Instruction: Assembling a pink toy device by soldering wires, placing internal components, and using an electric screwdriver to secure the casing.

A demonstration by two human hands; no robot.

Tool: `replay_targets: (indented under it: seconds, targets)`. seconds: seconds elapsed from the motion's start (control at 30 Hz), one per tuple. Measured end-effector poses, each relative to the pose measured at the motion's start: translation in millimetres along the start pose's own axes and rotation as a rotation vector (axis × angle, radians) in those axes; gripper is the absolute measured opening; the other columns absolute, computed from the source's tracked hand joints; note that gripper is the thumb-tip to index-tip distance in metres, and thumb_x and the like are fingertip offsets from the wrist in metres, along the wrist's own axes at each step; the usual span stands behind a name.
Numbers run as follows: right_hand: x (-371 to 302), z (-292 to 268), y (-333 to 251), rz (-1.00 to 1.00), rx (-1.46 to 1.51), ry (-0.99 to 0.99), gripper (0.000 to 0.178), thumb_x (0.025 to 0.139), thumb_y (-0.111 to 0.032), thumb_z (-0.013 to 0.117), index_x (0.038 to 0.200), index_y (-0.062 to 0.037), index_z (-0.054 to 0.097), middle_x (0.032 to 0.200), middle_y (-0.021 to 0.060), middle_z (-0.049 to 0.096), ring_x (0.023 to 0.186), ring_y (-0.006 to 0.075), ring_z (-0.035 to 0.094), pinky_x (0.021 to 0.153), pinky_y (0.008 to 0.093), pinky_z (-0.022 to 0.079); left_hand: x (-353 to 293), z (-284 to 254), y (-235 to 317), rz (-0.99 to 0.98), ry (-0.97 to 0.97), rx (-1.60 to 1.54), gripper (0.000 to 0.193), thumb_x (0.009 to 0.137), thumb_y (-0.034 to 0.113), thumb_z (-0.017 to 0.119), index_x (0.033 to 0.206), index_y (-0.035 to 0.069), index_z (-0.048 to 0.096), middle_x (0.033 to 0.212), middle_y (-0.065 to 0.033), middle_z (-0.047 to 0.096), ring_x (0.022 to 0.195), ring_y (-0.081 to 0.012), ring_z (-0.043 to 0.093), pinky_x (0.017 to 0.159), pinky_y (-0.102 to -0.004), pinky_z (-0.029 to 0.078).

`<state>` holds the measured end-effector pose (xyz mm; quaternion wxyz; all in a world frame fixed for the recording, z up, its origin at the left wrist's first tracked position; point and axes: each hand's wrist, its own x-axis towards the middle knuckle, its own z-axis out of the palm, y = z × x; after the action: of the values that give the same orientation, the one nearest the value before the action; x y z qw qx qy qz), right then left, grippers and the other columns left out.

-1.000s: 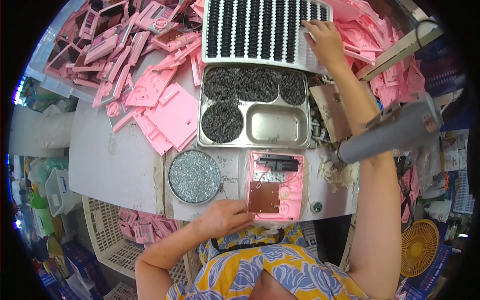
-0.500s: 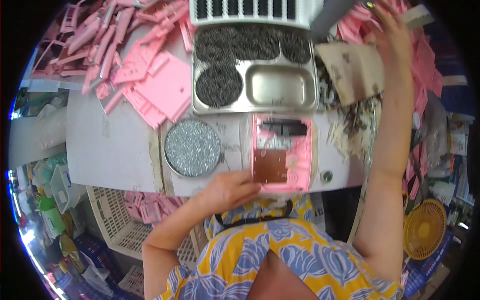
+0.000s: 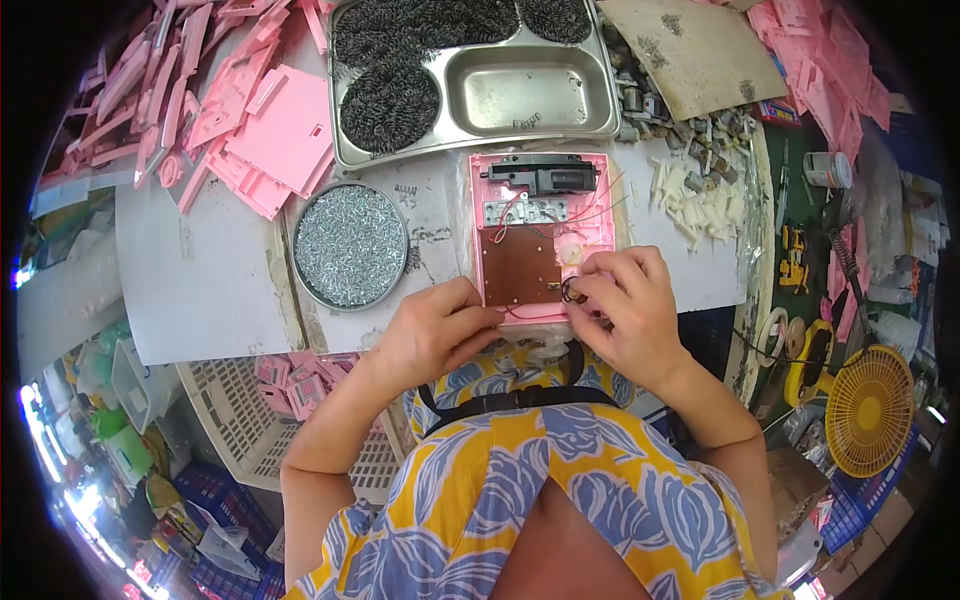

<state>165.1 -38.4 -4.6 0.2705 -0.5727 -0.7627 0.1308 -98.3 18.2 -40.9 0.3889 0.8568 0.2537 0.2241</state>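
A pink plastic case (image 3: 606, 225) lies open-side up at the table's front edge. Inside it are a brown circuit board (image 3: 520, 265), a black block-shaped part (image 3: 555, 178), a metal plate (image 3: 525, 211) and thin red and dark wires. My left hand (image 3: 435, 325) pinches the case's near left corner, fingers closed. My right hand (image 3: 630, 310) is bent over the near right part of the case. Between its thumb and fingertips is a small round dark part (image 3: 572, 290), mostly covered by the fingers, so its kind is unclear.
A round dish of silvery screws (image 3: 350, 245) stands left of the case. Beyond is a metal tray (image 3: 520, 90) holding black springs. Pink plastic pieces (image 3: 270, 140) are heaped left. White plastic pieces (image 3: 690, 200) and a cardboard sheet (image 3: 700, 55) lie right, near a yellow fan (image 3: 870, 410).
My right hand has come back from the far right pile to the case and now holds a small round part. My left hand stays at the case corner. The view has shifted.
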Motion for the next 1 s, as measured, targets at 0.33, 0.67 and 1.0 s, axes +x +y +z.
replay_targets:
  seconds: [0.33,0.67,1.0]
  targets:
    - [-22,22,31,-0.046,0.198,0.137,0.021,0.067,-0.005,0.087,0.081,-0.0084,0.072,0.095,0.0024,0.074,0.085,0.0233,0.058,0.076,0.0335,0.046,1,2,1,0.002,0.018,-0.010,0.022,0.077,0.010,0.081,0.098,0.007,0.072,0.083,-0.0072,0.057,0.070,-0.0258,0.063,0.059,-0.0374,0.051]
    - [48,-51,116,0.016,-0.286,-0.073,0.021,0.076,-0.006,0.073,0.096,-0.0097,0.072,0.116,0.0080,0.065,0.102,0.0308,0.057,0.087,0.0411,0.049,25,-34,22,-0.091,-0.228,-0.006,0.019,0.084,0.017,0.076,0.098,0.007,0.070,0.084,-0.0094,0.060,0.075,-0.0330,0.064,0.068,-0.0425,0.052]
    - [35,-60,133,0.462,0.166,0.046,0.014,0.091,-0.008,0.071,0.094,-0.0007,0.059,0.094,0.0098,0.066,0.080,0.0185,0.065,0.072,0.0316,0.052,198,-42,-55,-0.208,-0.107,0.595,0.018,0.084,0.018,0.069,0.091,0.002,0.070,0.084,-0.0154,0.067,0.087,-0.0358,0.067,0.079,-0.0460,0.054]
